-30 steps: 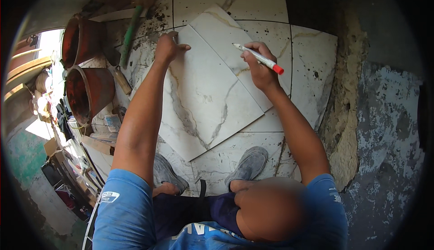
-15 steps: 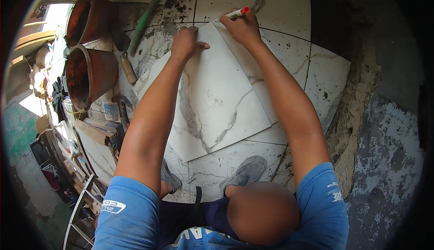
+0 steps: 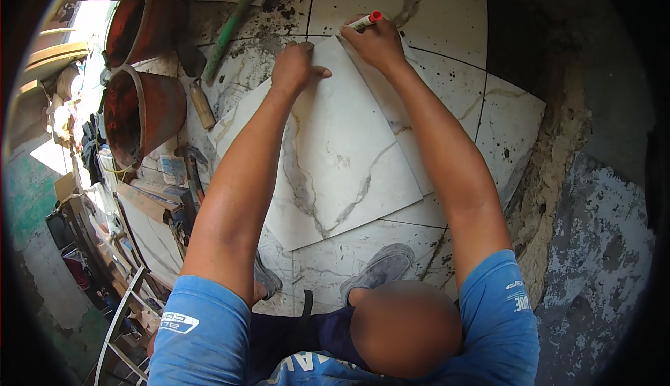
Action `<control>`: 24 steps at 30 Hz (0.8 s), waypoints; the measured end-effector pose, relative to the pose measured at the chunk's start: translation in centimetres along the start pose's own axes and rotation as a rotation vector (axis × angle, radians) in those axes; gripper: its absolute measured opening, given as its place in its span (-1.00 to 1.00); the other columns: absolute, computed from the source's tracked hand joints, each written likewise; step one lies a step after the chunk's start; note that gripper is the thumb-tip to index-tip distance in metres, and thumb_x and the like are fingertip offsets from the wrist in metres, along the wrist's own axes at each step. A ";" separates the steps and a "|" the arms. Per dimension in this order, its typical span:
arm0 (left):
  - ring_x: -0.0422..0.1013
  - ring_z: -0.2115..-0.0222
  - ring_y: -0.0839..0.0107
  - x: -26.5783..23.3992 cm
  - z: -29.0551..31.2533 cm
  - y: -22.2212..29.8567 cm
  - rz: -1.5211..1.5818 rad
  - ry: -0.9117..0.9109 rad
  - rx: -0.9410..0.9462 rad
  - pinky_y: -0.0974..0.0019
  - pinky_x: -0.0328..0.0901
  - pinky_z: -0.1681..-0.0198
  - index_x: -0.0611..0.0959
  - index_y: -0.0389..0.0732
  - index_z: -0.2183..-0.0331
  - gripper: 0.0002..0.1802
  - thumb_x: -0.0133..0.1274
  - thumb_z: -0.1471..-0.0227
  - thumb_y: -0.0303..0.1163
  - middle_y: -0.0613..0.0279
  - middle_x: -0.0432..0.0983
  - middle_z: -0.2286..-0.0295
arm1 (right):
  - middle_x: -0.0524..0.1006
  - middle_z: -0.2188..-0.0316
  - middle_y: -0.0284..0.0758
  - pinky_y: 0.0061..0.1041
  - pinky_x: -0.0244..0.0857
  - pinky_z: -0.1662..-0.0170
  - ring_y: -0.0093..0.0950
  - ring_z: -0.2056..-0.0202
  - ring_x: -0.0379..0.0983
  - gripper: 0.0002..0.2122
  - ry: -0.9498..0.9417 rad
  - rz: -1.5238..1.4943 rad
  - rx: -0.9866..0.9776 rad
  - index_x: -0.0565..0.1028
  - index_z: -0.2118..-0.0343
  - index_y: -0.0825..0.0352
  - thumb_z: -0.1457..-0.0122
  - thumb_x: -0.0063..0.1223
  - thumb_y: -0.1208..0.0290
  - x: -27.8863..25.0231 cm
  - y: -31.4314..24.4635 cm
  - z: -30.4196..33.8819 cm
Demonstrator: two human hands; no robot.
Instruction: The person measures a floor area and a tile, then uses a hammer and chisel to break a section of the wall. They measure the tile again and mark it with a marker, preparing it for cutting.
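Note:
A large white marble-patterned tile (image 3: 349,145) with grey and tan veins lies turned at an angle on top of other tiles. My left hand (image 3: 296,68) presses on it near its far corner, thumb stretched out across the surface and the other fingers at the far edge, their tips hard to see. Close by, beside that same corner, my right hand (image 3: 380,44) is closed around a white marker (image 3: 363,21) with a red end. The red end points up and right; the writing tip is hidden by my fingers.
Two dirty orange buckets (image 3: 143,117) stand at left. Near them lie a green-handled hammer (image 3: 230,33) and a wooden-handled trowel (image 3: 202,105). Cardboard boxes (image 3: 150,201) and a metal ladder (image 3: 115,330) are at lower left. Broken mortar (image 3: 551,190) edges the floor tiles (image 3: 447,82) at right.
My left hand has shifted slightly right and a little nearer on the tile. The right hand keeps the marker at the corner, almost unmoved. The whole view has shifted slightly.

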State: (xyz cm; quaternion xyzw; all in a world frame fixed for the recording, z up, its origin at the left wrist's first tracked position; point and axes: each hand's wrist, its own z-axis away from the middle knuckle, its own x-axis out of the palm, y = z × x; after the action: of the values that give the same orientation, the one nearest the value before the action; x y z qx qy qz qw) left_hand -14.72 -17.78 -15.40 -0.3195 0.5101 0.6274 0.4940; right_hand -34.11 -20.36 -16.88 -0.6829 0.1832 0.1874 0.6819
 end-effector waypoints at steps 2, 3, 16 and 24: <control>0.48 0.13 -0.06 -0.1 0.1 0.0 -0.005 -0.004 -0.009 0.03 0.36 0.06 0.64 -0.24 0.05 -0.16 0.52 0.45 -0.08 -0.13 0.56 0.20 | 0.62 0.48 -0.16 -0.28 0.45 0.26 -0.16 0.40 0.57 -0.72 -0.023 -0.003 0.024 0.65 0.38 0.25 0.01 0.07 0.17 -0.2 -0.3 0.2; 0.49 0.13 -0.06 -0.1 0.1 0.0 -0.004 -0.004 -0.012 0.03 0.36 0.06 0.64 -0.24 0.05 -0.15 0.52 0.44 -0.08 -0.13 0.56 0.19 | 0.62 0.48 -0.17 -0.28 0.44 0.26 -0.16 0.40 0.57 -0.73 -0.027 -0.013 0.030 0.65 0.38 0.25 0.01 0.08 0.17 -0.3 -0.4 0.3; 0.50 0.13 -0.05 -0.1 0.1 -0.1 -0.002 -0.008 -0.016 0.03 0.40 0.08 0.65 -0.24 0.13 -0.23 0.52 0.44 -0.09 -0.11 0.57 0.19 | 0.63 0.49 -0.20 -0.34 0.46 0.25 -0.20 0.40 0.58 -0.74 -0.138 0.083 0.080 0.67 0.33 0.21 0.04 0.17 0.20 -2.8 -1.2 3.5; 0.52 0.18 -0.05 0.1 -0.3 -0.2 0.010 -0.030 -0.004 0.05 0.38 0.11 0.64 -0.30 0.13 -0.21 0.52 0.44 -0.09 -0.15 0.59 0.24 | 0.57 0.59 -0.21 -0.44 0.40 0.33 -0.37 0.52 0.51 -0.71 -0.184 0.084 0.081 0.65 0.26 0.28 -0.04 0.21 0.20 -5.6 -0.5 8.6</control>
State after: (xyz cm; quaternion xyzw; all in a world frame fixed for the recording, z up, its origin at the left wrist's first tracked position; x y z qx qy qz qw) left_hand -14.56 -18.01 -15.62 -0.3084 0.5031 0.6357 0.4977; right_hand -38.77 -11.81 -13.62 -0.6263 0.1556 0.2705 0.7144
